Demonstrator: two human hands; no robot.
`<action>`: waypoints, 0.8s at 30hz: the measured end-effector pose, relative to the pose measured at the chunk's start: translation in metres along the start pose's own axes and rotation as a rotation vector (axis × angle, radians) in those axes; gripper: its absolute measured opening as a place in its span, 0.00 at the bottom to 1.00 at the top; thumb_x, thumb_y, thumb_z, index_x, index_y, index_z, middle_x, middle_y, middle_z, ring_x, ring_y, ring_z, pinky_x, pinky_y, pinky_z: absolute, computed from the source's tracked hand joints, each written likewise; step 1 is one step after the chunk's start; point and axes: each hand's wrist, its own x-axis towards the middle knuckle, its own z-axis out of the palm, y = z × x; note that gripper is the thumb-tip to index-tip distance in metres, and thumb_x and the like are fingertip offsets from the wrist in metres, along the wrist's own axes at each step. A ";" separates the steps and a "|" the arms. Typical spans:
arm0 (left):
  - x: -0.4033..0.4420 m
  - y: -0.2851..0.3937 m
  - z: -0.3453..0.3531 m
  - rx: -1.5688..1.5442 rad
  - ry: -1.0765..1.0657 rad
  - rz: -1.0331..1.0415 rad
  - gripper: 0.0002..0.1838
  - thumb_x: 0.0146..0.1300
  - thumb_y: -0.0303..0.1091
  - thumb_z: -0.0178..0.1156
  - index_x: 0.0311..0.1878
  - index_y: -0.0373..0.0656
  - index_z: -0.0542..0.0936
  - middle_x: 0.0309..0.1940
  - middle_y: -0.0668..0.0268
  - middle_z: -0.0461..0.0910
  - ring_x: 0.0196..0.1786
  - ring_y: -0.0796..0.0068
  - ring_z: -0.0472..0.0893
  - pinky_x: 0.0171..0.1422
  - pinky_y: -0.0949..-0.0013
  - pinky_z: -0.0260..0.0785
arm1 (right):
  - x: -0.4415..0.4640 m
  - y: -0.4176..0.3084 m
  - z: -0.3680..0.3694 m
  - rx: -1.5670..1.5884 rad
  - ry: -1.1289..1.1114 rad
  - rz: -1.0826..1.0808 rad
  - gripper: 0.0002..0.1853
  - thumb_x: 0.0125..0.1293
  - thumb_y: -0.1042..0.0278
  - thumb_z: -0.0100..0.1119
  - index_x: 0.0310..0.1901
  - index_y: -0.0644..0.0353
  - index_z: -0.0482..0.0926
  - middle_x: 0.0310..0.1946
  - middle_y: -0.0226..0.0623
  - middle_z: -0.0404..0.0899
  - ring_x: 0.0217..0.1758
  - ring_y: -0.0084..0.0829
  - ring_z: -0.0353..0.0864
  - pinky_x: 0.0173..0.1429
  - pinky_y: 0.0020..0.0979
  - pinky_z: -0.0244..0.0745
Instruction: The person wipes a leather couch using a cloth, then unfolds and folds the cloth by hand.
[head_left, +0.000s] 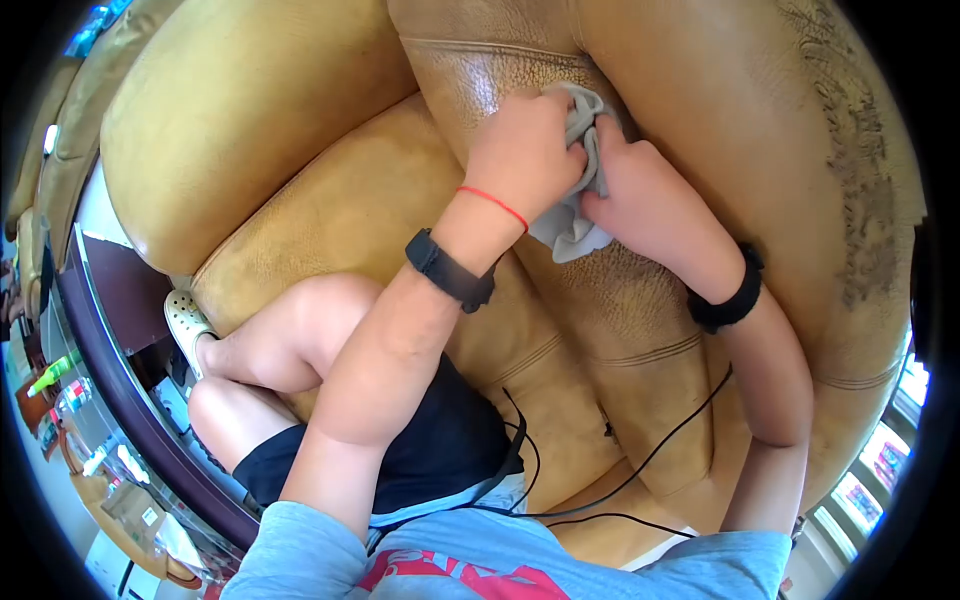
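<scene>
The grey cloth (575, 235) is lying bunched against the tan leather sofa (330, 200), at one o'clock from the middle of the view. I'm seeing two bare hands meeting over it: the left hand (525, 145) is gripping the folds from the cloth's nine o'clock side, fingers curled, and the right hand (645, 195) is clasping them from its three o'clock side. Black bands (450, 272) are circling both wrists. A dark, cracked patch (865, 200) is marking the leather between two and three o'clock, a pale clog (188, 322) is showing at nine, and black cables (560, 513) are trailing around five.
</scene>
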 end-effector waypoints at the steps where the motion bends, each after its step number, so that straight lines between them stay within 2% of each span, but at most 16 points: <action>1: 0.000 0.003 -0.005 -0.003 -0.104 -0.051 0.19 0.53 0.33 0.68 0.48 0.34 0.85 0.41 0.42 0.85 0.47 0.40 0.85 0.53 0.51 0.80 | -0.001 0.000 0.000 0.010 -0.007 -0.027 0.28 0.57 0.73 0.66 0.57 0.79 0.70 0.33 0.63 0.83 0.38 0.59 0.87 0.43 0.47 0.84; 2: -0.001 0.005 -0.008 -0.005 -0.209 -0.103 0.17 0.53 0.32 0.68 0.46 0.34 0.85 0.40 0.41 0.85 0.47 0.40 0.85 0.53 0.51 0.80 | -0.002 0.003 0.003 0.022 -0.015 -0.053 0.27 0.57 0.73 0.67 0.56 0.78 0.71 0.33 0.63 0.84 0.37 0.59 0.87 0.42 0.46 0.84; 5: -0.011 -0.002 0.001 0.119 -0.345 -0.064 0.14 0.52 0.31 0.67 0.40 0.33 0.86 0.35 0.42 0.85 0.44 0.40 0.86 0.51 0.49 0.80 | -0.007 0.009 0.014 0.004 -0.093 -0.115 0.24 0.56 0.71 0.69 0.51 0.77 0.73 0.33 0.63 0.84 0.37 0.59 0.87 0.43 0.45 0.84; 9: -0.016 0.002 0.004 0.171 -0.358 -0.038 0.12 0.53 0.32 0.66 0.39 0.34 0.85 0.35 0.41 0.85 0.44 0.40 0.86 0.51 0.48 0.80 | -0.005 0.008 0.011 -0.032 -0.210 -0.152 0.22 0.56 0.71 0.70 0.48 0.77 0.75 0.34 0.63 0.84 0.38 0.59 0.87 0.45 0.45 0.84; 11: -0.017 0.000 0.004 0.161 -0.347 -0.019 0.11 0.54 0.32 0.66 0.38 0.36 0.86 0.35 0.42 0.85 0.44 0.40 0.86 0.51 0.47 0.80 | -0.008 -0.017 -0.007 0.092 -0.292 0.069 0.20 0.57 0.72 0.69 0.46 0.77 0.76 0.32 0.63 0.84 0.37 0.60 0.86 0.42 0.47 0.84; 12: -0.016 0.004 -0.003 0.164 -0.308 -0.039 0.12 0.54 0.32 0.66 0.39 0.36 0.86 0.38 0.41 0.85 0.44 0.41 0.86 0.51 0.48 0.80 | -0.009 -0.026 -0.012 0.157 -0.331 0.182 0.18 0.57 0.72 0.68 0.45 0.77 0.76 0.31 0.63 0.84 0.36 0.61 0.86 0.41 0.49 0.84; 14: -0.013 0.011 -0.015 0.168 -0.237 -0.076 0.13 0.55 0.33 0.67 0.42 0.38 0.85 0.42 0.41 0.85 0.45 0.43 0.85 0.52 0.49 0.80 | -0.007 -0.015 -0.001 0.072 -0.024 -0.034 0.21 0.59 0.72 0.66 0.50 0.77 0.74 0.31 0.62 0.84 0.35 0.61 0.86 0.40 0.50 0.84; 15: -0.011 0.010 -0.017 0.122 -0.093 -0.017 0.14 0.55 0.33 0.67 0.44 0.38 0.85 0.46 0.43 0.84 0.48 0.44 0.85 0.54 0.50 0.79 | -0.006 -0.012 0.002 0.029 0.130 -0.140 0.22 0.60 0.72 0.65 0.52 0.76 0.73 0.31 0.62 0.84 0.35 0.61 0.86 0.40 0.50 0.84; 17: -0.001 0.004 -0.020 0.025 0.189 0.104 0.17 0.55 0.33 0.68 0.48 0.38 0.83 0.53 0.46 0.82 0.52 0.46 0.83 0.57 0.53 0.79 | -0.003 -0.013 -0.001 -0.016 0.263 -0.176 0.26 0.61 0.73 0.64 0.58 0.76 0.70 0.31 0.62 0.84 0.34 0.60 0.86 0.40 0.51 0.84; 18: 0.003 -0.001 -0.016 0.061 0.228 0.182 0.17 0.56 0.33 0.68 0.49 0.39 0.83 0.54 0.49 0.81 0.55 0.47 0.82 0.58 0.53 0.78 | -0.001 -0.013 -0.002 -0.038 0.329 -0.192 0.28 0.62 0.73 0.64 0.61 0.76 0.69 0.31 0.61 0.84 0.34 0.60 0.86 0.40 0.52 0.84; 20: 0.007 -0.012 -0.003 0.132 0.304 0.341 0.19 0.56 0.33 0.68 0.51 0.40 0.81 0.57 0.53 0.78 0.59 0.48 0.79 0.61 0.54 0.76 | -0.001 -0.006 0.002 -0.112 0.247 -0.140 0.32 0.62 0.73 0.63 0.65 0.80 0.65 0.31 0.61 0.84 0.34 0.59 0.86 0.40 0.51 0.84; 24: -0.001 -0.004 0.016 0.193 0.268 0.304 0.18 0.57 0.33 0.69 0.51 0.42 0.82 0.53 0.56 0.78 0.62 0.48 0.76 0.60 0.52 0.76 | -0.002 0.002 0.010 -0.239 0.134 -0.096 0.32 0.62 0.72 0.62 0.64 0.84 0.66 0.30 0.61 0.84 0.34 0.58 0.87 0.40 0.50 0.85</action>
